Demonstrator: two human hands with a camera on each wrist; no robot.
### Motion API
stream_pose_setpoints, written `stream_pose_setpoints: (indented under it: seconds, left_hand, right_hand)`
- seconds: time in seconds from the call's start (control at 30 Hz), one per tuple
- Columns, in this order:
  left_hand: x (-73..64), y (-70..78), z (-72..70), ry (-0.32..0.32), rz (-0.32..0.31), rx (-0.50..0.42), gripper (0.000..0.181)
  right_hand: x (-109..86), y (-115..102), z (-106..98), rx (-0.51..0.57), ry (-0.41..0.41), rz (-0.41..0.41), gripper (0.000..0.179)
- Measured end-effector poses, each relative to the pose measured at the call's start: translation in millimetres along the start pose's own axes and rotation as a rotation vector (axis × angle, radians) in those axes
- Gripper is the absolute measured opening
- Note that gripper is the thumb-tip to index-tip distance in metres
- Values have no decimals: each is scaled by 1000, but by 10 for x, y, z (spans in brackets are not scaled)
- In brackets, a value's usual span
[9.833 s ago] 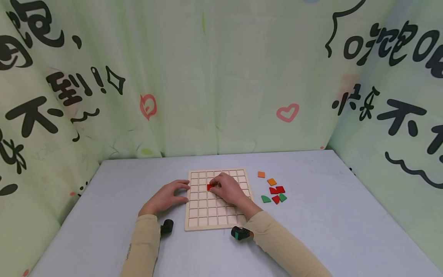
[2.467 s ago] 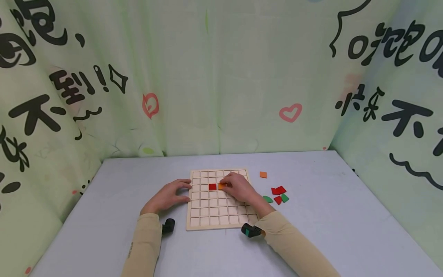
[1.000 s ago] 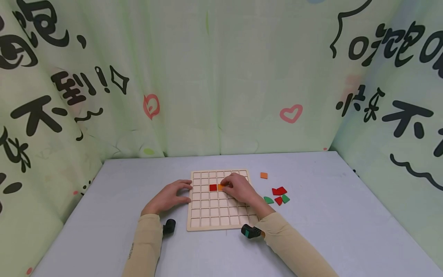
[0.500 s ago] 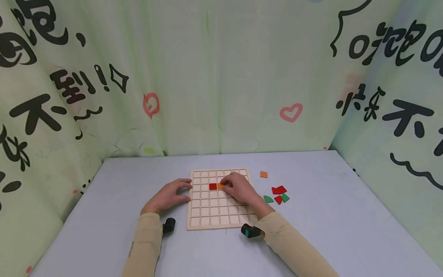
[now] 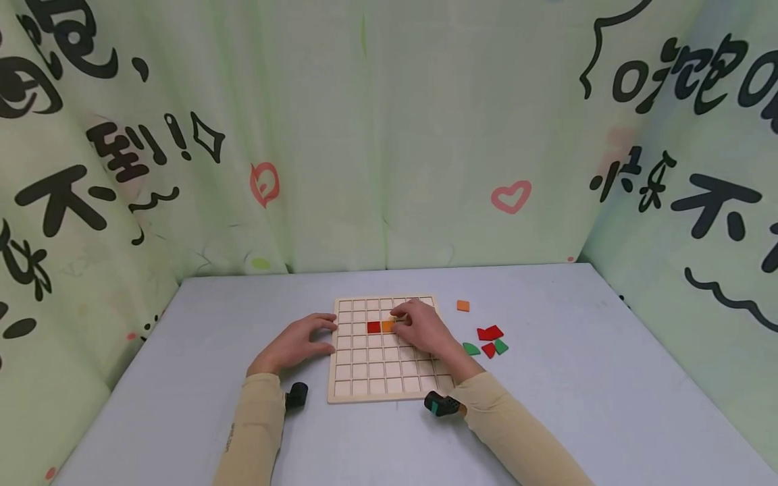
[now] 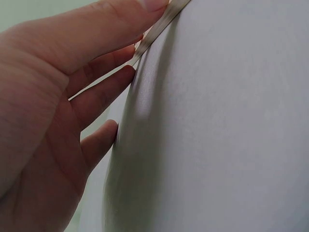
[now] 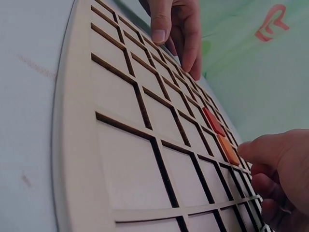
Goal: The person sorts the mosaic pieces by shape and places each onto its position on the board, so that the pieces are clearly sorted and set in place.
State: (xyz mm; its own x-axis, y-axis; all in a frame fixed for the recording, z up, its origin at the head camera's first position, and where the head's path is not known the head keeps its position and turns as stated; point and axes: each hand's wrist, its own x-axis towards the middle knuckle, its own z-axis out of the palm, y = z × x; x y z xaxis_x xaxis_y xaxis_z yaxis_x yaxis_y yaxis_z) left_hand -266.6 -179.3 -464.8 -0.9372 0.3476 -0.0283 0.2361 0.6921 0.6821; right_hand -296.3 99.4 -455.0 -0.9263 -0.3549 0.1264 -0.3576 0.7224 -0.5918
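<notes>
A wooden grid board (image 5: 358, 372) with square cells lies on the table. One cell holds a red square tile (image 5: 373, 327), and the cell to its right holds an orange square tile (image 5: 387, 327). My right hand (image 5: 425, 328) is over the board, its thumb and fingertips just right of the orange tile. In the right wrist view the thumb (image 7: 258, 150) is close to that tile's edge; whether it touches cannot be told. My left hand (image 5: 298, 343) rests its fingertips and thumb against the board's left edge, fingers (image 6: 104, 96) spread and only slightly bent.
Right of the board lie another orange square tile (image 5: 463, 306), a few red pieces (image 5: 494, 332) and green pieces (image 5: 471, 349) with curved edges. A printed curtain (image 5: 425, 135) encloses the white table (image 5: 577, 378) at the back and sides.
Over the last seconds the orange tile came to sit beside the red one. Within the last half second my right fingertips have shifted slightly right, uncovering more of it. The left hand stays put.
</notes>
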Motion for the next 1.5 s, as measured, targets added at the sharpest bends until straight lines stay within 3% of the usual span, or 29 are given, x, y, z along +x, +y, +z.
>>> stream_pose_setpoints:
  seconds: [0.17,0.37,0.57,0.7,0.9,1.2,1.5]
  left_hand:
    - [2,-17,-2,3,19,10,44]
    - [-13,-5,-6,1,23,4,43]
    - [-19,1,7,4,5,-8,43]
    - [-14,-1,11,10,9,-2,43]
    - [-6,-8,7,16,-6,-1,44]
    - [-16,-9,1,9,22,5,45]
    - [-21,7,-11,12,10,3,44]
  right_hand:
    - [-20,101,-100,51,58,26,28]
    - [-91,383,-328,144,166,104,35]
    - [-164,697,-622,130,254,233,38]
    - [-201,861,-764,99,257,353,43]
    - [-237,1006,-815,22,188,439,52]
    - [-196,1027,-732,-85,150,402,51]
    - [-144,951,-677,-69,148,333,40]
